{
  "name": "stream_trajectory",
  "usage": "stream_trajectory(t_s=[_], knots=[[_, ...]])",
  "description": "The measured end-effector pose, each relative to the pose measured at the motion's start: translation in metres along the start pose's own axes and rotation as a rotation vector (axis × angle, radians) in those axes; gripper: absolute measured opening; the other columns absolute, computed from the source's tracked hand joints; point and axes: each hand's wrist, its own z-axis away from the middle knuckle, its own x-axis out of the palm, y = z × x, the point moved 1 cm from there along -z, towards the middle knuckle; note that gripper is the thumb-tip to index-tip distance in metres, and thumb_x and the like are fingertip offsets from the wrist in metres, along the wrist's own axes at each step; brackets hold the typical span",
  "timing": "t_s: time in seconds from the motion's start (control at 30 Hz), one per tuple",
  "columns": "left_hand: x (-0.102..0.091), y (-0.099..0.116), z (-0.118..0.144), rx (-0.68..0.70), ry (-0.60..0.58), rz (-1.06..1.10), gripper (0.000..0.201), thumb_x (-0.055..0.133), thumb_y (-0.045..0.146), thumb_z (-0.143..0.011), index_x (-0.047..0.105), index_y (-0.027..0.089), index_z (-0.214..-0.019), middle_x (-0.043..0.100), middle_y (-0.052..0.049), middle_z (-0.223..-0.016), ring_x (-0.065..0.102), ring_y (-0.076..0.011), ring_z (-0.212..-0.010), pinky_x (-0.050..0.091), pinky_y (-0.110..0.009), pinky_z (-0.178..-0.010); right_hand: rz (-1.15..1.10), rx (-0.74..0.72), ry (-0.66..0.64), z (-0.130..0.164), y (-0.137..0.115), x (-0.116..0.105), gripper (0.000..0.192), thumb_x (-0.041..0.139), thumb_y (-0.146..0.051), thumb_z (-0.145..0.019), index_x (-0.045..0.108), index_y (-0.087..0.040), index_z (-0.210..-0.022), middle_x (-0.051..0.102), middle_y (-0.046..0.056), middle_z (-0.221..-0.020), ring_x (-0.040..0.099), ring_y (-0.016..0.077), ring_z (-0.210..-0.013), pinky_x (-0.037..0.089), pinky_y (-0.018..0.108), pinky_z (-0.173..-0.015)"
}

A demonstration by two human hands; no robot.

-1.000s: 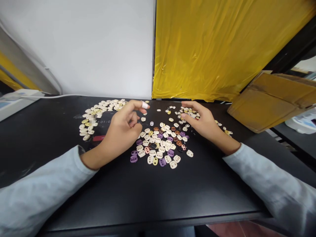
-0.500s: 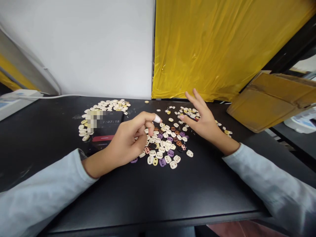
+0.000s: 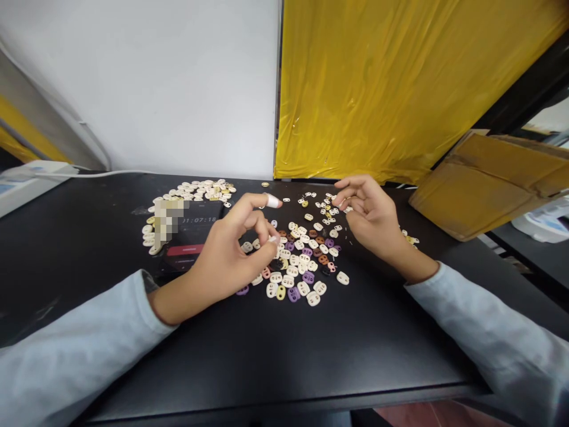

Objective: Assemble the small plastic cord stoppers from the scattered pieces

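My left hand (image 3: 237,240) hovers over the left side of a spread of two-hole cord locks (image 3: 293,259), white, purple, brown, pink and yellow. Its thumb and bent fingers meet in a pinch; a small pale spot shows there, too small to name. The index finger points away, with white tape near its tip. My right hand (image 3: 371,216) is by the smaller pale cord locks (image 3: 329,212) at the back right, fingers curled in towards the thumb. Whatever lies inside that curl is hidden.
Left of the spread lies a phone (image 3: 200,219) showing a timer, beside a heap of pale cord locks (image 3: 195,190). A cardboard box (image 3: 484,184) stands at the right. Behind the black table (image 3: 284,350) are a white panel and yellow plastic sheeting (image 3: 377,89).
My right hand has gone from spread fingers to curled ones and shifted slightly right. A thin red-and-silver tool beside it is out of sight. My left thumb and fingers have come together.
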Motion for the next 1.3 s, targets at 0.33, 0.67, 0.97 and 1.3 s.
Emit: stream_trajectory(t_s=[0.33, 0.67, 0.97, 1.3], knots=[[-0.001, -0.002, 0.006, 0.075, -0.003, -0.066, 0.031, 0.054, 0.000, -0.077, 0.064, 0.022, -0.096, 0.030, 0.011, -0.052, 0.043, -0.0070, -0.041, 0.040, -0.020, -0.047, 0.086, -0.034, 0.069, -0.003, 0.015, -0.003, 0.031, 0.057, -0.009, -0.077, 0.060, -0.022, -0.105, 0.067, 0.003, -0.094, 0.060, 0.0160, -0.072, 0.049, 0.032, -0.070], [-0.004, 0.003, 0.001, 0.047, 0.018, -0.103, 0.020, 0.057, 0.002, -0.076, 0.059, 0.021, -0.082, 0.044, 0.009, -0.054, 0.043, -0.0080, -0.045, 0.039, -0.023, -0.049, 0.168, -0.096, 0.068, -0.004, 0.010, -0.004, 0.013, 0.060, -0.014, -0.081, 0.061, -0.022, -0.090, 0.065, 0.003, -0.089, 0.063, 0.0204, -0.086, 0.049, 0.036, -0.084], [-0.004, 0.003, -0.002, 0.019, 0.104, -0.037, 0.035, 0.056, 0.002, -0.076, 0.034, 0.020, -0.055, 0.066, 0.000, -0.070, 0.067, -0.0186, -0.082, 0.050, -0.034, -0.077, 0.157, 0.022, 0.032, -0.003, 0.009, -0.006, 0.024, 0.049, 0.000, -0.067, 0.045, -0.023, -0.072, 0.036, -0.005, -0.059, 0.031, 0.0115, -0.052, 0.024, 0.028, -0.052], [-0.001, 0.002, 0.000, -0.037, 0.079, -0.078, 0.045, 0.053, 0.007, -0.080, 0.017, 0.020, -0.057, 0.020, 0.006, -0.052, 0.021, -0.0070, -0.046, 0.016, -0.025, -0.043, 0.172, -0.087, -0.297, -0.003, -0.004, -0.014, 0.023, 0.053, -0.002, -0.067, 0.054, -0.023, -0.075, 0.035, -0.007, -0.057, 0.036, 0.0122, -0.053, 0.033, 0.028, -0.058]])
